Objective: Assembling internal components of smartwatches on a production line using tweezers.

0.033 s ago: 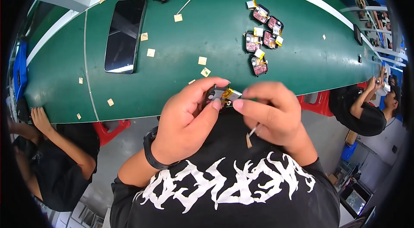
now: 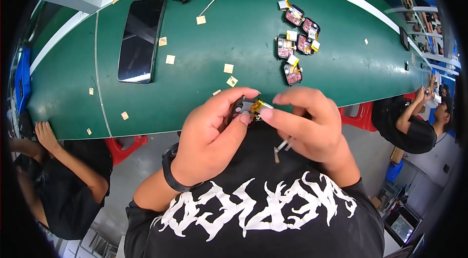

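Green, smooth-surfaced sheeting is spread across the table [image 2: 195,87], at whose near edge both hands are raised. By the left hand [image 2: 212,133], a small device is gripped between thumb and curled fingers. The right hand [image 2: 312,124] is bent close to it, with a slim pale piece [image 2: 284,146] clasped beneath the folded fingers; whether the device is also pinched by its thumb cannot be told. To the left, a dark phone [image 2: 141,41] is laid flat. In the held device [image 2: 239,107], a rounded black casing is seen open, fitted with a grey interior, a round component and a partly covered reddish board. From its right side a silvery battery [image 2: 264,105] is projected, crossed by amber-yellow tape [image 2: 257,106]. Tan squares [image 2: 228,68] are scattered beyond.
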The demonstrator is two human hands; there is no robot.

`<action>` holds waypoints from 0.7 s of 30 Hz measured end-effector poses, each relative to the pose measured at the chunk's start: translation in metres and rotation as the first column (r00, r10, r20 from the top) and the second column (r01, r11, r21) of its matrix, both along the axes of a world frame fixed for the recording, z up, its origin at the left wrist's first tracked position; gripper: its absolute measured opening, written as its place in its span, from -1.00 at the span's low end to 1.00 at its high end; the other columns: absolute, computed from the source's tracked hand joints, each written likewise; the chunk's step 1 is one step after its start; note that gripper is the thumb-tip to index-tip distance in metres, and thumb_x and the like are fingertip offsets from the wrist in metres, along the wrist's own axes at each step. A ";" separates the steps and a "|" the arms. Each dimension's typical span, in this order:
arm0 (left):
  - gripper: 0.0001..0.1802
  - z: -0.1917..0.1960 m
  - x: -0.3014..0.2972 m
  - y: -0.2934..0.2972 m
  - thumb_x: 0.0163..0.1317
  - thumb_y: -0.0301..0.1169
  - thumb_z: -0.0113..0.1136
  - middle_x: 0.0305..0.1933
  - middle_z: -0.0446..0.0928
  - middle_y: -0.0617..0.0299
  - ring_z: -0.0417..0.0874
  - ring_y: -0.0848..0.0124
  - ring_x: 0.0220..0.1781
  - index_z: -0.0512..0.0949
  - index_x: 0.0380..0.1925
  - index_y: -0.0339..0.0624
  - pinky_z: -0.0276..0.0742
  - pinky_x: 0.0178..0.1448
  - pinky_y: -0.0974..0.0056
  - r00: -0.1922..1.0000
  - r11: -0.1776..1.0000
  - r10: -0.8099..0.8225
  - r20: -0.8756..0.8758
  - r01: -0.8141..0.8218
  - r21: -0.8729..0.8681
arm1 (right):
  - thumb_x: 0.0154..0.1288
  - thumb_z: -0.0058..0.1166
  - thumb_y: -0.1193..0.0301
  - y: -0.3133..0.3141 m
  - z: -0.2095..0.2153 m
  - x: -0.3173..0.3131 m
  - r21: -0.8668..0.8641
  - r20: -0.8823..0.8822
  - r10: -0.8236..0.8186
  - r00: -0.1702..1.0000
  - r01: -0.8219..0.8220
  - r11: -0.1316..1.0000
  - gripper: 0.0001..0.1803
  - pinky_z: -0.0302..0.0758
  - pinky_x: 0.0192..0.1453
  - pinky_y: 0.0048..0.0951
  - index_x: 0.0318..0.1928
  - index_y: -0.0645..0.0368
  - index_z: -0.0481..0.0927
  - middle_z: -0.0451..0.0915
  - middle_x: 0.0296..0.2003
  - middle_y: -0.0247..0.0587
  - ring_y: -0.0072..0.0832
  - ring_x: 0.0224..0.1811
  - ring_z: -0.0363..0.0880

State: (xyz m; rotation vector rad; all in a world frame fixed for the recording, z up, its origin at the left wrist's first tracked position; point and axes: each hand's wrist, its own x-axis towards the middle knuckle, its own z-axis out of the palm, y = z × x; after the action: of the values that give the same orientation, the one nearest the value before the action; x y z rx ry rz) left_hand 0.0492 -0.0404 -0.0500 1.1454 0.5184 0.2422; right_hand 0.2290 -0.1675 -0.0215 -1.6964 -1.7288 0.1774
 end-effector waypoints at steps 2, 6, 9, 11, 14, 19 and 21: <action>-0.61 -0.003 -0.002 -0.001 0.49 -0.60 0.01 -0.16 0.52 0.33 0.43 0.69 -0.36 0.45 0.29 -0.34 0.35 -0.32 0.54 1.000 0.998 -0.028 0.002 0.028 0.055 | 0.03 0.30 0.53 0.007 -0.010 0.008 0.058 0.066 0.065 0.996 -0.069 0.996 -0.67 0.49 -0.52 -0.47 -0.11 0.10 0.75 0.63 -0.23 -0.29 -0.52 -0.51 0.56; -0.58 -0.001 -0.003 -0.001 0.48 -0.63 0.02 -0.11 0.54 0.29 0.47 0.67 -0.34 0.44 0.31 -0.35 0.41 -0.29 0.51 0.994 0.993 -0.058 -0.093 0.067 0.098 | 0.07 0.26 0.49 0.008 -0.004 0.011 0.020 0.162 0.161 0.974 -0.166 0.986 -0.71 0.54 -0.47 -0.47 -0.12 0.16 0.74 0.64 -0.24 -0.29 -0.50 -0.46 0.61; -0.56 -0.006 -0.004 -0.005 0.47 -0.65 0.01 -0.11 0.55 0.26 0.52 0.64 -0.33 0.43 0.33 -0.37 0.48 -0.25 0.48 0.998 0.978 -0.041 -0.043 0.049 0.202 | 0.04 0.32 0.56 0.008 -0.009 0.007 -0.018 0.002 0.131 0.991 -0.131 0.991 -0.71 0.58 -0.43 -0.44 -0.15 0.19 0.72 0.67 -0.28 -0.26 -0.45 -0.42 0.67; -0.56 -0.003 -0.001 -0.008 0.46 -0.66 -0.01 -0.12 0.56 0.23 0.57 0.61 -0.31 0.43 0.32 -0.39 0.52 -0.22 0.46 1.000 0.984 -0.007 0.013 0.005 0.177 | 0.03 0.35 0.60 0.008 -0.010 0.004 -0.021 -0.156 0.099 0.983 -0.104 0.994 -0.72 0.60 -0.41 -0.42 -0.17 0.21 0.72 0.69 -0.30 -0.24 -0.42 -0.40 0.69; -0.59 -0.002 -0.001 -0.006 0.34 -0.67 0.11 -0.29 0.59 0.18 0.56 0.53 -0.40 0.52 0.20 -0.37 0.50 -0.28 0.37 0.999 0.952 0.034 -0.021 -0.026 0.307 | 0.06 0.41 0.62 0.006 -0.008 -0.004 -0.085 -0.350 0.020 0.937 -0.053 0.995 -0.75 0.62 -0.38 -0.41 -0.20 0.23 0.70 0.71 -0.34 -0.19 -0.35 -0.39 0.71; -0.54 -0.002 0.000 -0.003 0.32 -0.68 0.11 -0.27 0.60 0.08 0.64 0.35 -0.36 0.49 0.24 -0.37 0.55 -0.23 0.29 1.000 0.871 0.012 -0.019 -0.002 0.492 | 0.17 0.42 0.58 0.006 -0.008 -0.016 -0.181 -0.494 -0.129 0.860 0.044 0.983 -0.83 0.62 -0.37 -0.44 -0.25 0.21 0.69 0.71 -0.37 -0.18 -0.37 -0.43 0.71; -0.52 -0.005 0.001 -0.004 0.31 -0.68 0.11 -0.25 0.61 0.04 0.66 0.28 -0.34 0.48 0.26 -0.37 0.57 -0.20 0.25 1.000 0.823 0.016 0.024 -0.027 0.567 | 0.17 0.41 0.59 0.005 -0.008 -0.017 -0.200 -0.502 -0.147 0.852 0.051 0.979 -0.84 0.60 -0.38 -0.46 -0.24 0.22 0.70 0.71 -0.37 -0.19 -0.41 -0.44 0.70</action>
State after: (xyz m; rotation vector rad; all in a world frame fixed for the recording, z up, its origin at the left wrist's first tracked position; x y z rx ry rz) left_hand 0.0506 -0.0446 -0.0546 1.7211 0.4531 0.4472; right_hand 0.2116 -0.1629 -0.0296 -1.6631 -1.2471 0.6950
